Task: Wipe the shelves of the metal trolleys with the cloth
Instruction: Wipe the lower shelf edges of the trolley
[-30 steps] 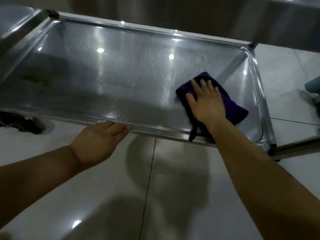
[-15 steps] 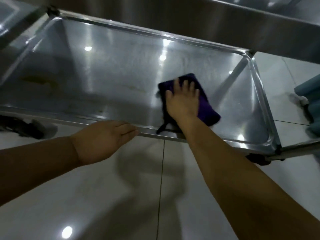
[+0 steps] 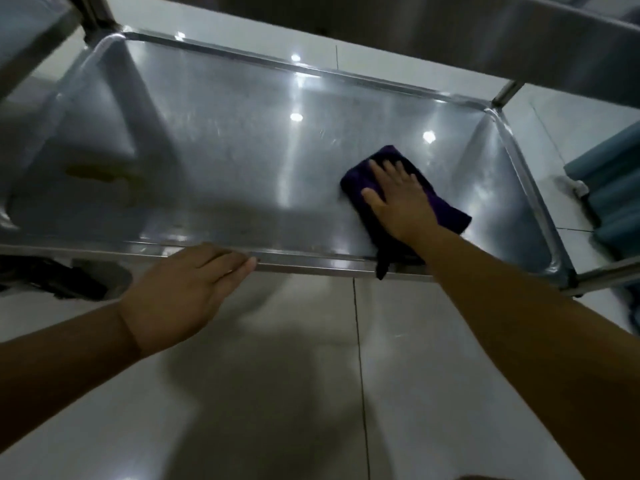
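Well toward the right end of the steel shelf (image 3: 242, 150) lies the purple cloth (image 3: 450, 213), one corner hanging over the front rim (image 3: 311, 264); the right hand (image 3: 398, 199) presses it with straight, spread fingers. The left hand (image 3: 180, 292) rests straight-fingered on that rim. A yellowish smear (image 3: 100, 173) marks the shelf's left part. A blue object (image 3: 609, 188) at the right is cut off; glossy floor tiles (image 3: 277, 393) below

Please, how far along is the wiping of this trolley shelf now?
Done: nothing I can confirm; the shelf shines all over, so wiped areas do not stand out. In hand: the right hand presses the purple cloth flat on the shelf's right part; the left hand rests on the front rim. Left: a brownish mark, perhaps dirt, on the left part, which probably needs wiping.
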Motion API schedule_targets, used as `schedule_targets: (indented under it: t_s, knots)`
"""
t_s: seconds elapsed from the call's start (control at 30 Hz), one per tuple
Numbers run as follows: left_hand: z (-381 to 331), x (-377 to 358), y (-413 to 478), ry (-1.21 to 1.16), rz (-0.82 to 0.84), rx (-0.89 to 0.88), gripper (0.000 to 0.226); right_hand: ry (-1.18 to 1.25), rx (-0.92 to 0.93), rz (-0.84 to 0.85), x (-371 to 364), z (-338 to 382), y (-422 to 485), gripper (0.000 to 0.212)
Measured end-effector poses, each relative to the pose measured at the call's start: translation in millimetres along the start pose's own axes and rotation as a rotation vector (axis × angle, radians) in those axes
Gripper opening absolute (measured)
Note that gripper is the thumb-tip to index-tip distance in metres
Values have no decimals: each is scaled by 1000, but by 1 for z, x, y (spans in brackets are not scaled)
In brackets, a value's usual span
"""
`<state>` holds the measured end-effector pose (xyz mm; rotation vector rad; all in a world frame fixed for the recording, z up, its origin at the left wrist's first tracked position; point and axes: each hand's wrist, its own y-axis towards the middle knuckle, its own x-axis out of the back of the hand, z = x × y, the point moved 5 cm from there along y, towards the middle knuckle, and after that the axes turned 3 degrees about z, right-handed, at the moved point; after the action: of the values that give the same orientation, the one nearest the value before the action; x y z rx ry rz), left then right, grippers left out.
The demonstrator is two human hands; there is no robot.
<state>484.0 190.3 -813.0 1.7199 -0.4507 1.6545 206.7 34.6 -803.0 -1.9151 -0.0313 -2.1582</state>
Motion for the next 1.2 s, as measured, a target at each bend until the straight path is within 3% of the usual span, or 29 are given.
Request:
schedule_targets:
  t_s: [0.17,0.3,0.43,0.57,0.77,0.9,1.0,1.1,1.2]
  knots:
    - [8,-9,-10,-85,-66,-60,52,37,-288,-12,-1,-40,-45,58]
    - [9,-15,-9,-137,-165,-57,44,-9,-340,64,-12,-6,-84,57]
    - [11,-7,-2,-157,-284,-68,36,-24,-211,66,-23,61,-109,54]
    - [16,-10,-4,-162,-282,-117,34,-9,29,45,-34,121,-113,60]
    - [19,-9,-6,-212,-305,-121,35,18,105,31,-35,123,-115,54]
    - [16,-7,-8,-192,-280,-131,42,-4,-118,-82,-27,55,-137,60]
    - [13,-4,-10,-193,-261,-107,43,37,-301,-160,-18,12,-155,50]
    - [12,-3,-13,-211,-219,-68,47,94,-397,-237,-17,16,-156,44]
    - [20,1,-27,-253,-187,-55,46,73,-365,-263,-29,61,-144,54]
